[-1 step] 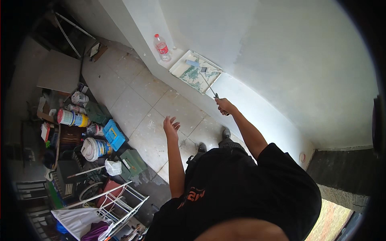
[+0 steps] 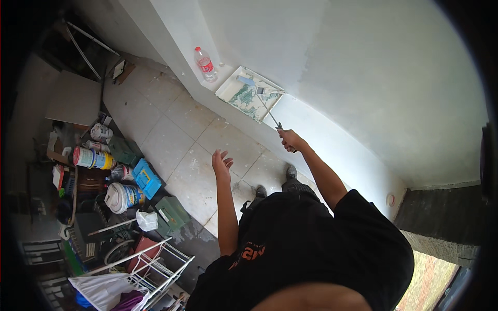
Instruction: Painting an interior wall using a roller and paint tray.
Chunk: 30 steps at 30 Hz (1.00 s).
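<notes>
My right hand [image 2: 291,140] is wrapped round the handle of a paint roller [image 2: 246,81]. Its thin rod reaches up to a pale blue roller head lying in a paint tray [image 2: 232,103]. White and green paint smears cover the tray, which rests on a white ledge. A small brush-like item [image 2: 261,90] with a pale handle lies in the tray by the rod. Over the tiled floor, my left hand [image 2: 222,163] hangs with fingers loosely apart and nothing in it. Beside the tray stands a clear plastic bottle [image 2: 206,65] with a red cap and label.
To the left, paint buckets [image 2: 124,197], a blue toolbox [image 2: 147,179] and green boxes [image 2: 172,216] crowd the floor. A white metal rack [image 2: 155,269] stands at the lower left. On the right rises a partly painted wall [image 2: 373,93]. My shoes [image 2: 291,172] are on the tiles.
The view has shifted very slightly, so the tray and bottle sit a little further left in it. Both hands keep nearly the same pose, the roller still in the right one.
</notes>
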Available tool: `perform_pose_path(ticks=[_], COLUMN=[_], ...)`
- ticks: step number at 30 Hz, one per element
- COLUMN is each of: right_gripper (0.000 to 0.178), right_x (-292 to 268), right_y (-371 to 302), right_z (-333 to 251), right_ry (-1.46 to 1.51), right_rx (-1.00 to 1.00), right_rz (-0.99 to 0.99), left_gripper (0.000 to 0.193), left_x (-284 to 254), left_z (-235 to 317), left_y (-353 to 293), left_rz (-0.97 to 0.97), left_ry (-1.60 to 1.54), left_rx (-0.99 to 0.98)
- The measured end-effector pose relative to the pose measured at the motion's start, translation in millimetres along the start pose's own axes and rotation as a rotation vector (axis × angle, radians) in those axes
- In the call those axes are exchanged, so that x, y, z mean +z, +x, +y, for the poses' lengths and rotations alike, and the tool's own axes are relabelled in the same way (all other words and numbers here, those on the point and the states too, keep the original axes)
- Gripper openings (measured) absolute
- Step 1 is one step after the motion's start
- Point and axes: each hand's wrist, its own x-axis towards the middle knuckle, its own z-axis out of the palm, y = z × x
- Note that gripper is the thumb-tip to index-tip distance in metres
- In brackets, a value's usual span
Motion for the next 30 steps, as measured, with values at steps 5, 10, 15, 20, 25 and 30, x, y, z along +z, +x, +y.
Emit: perform_pose_path(ticks=[5,10,15,20,25,30], right_gripper=[0.041,0.038,0.036,0.033,0.035,0.034], right_x=[-10.2,29.4,68.1,47.8,-30.0,-142.4], right_y=[-146.5,-259.1,-339.7,-348.2,-380.5,-449.3], right_z=[40.3,132.0,182.5,200.2,201.1,204.8], right_ry=[0.312,0.362,0.457,0.835,0.883,0.571], right_rx=[-0.063,-0.094,-0.233,-0.415,-0.563,-0.534], right_rz=[0.049,0.453,0.891,1.176,1.341,1.547], left_gripper=[0.042,0.045,0.043,0.038,0.034,0.036], left_x=[54.2,126.2,220.1,301.2,400.7,491.9], left_z=[-31.5,-91.6,-103.9,-129.2,-185.6,-160.3], left_y=[9.2,-25.1,-159.3,-316.9,-396.5,-514.0], left_rz=[-0.277,-0.772,-1.393,-1.501,-1.446,-1.383], left_ry=[0.336,0.546,0.603,0.531,0.421,0.431], left_rx=[-0.081,-0.187,0.009,0.222,0.674,0.402])
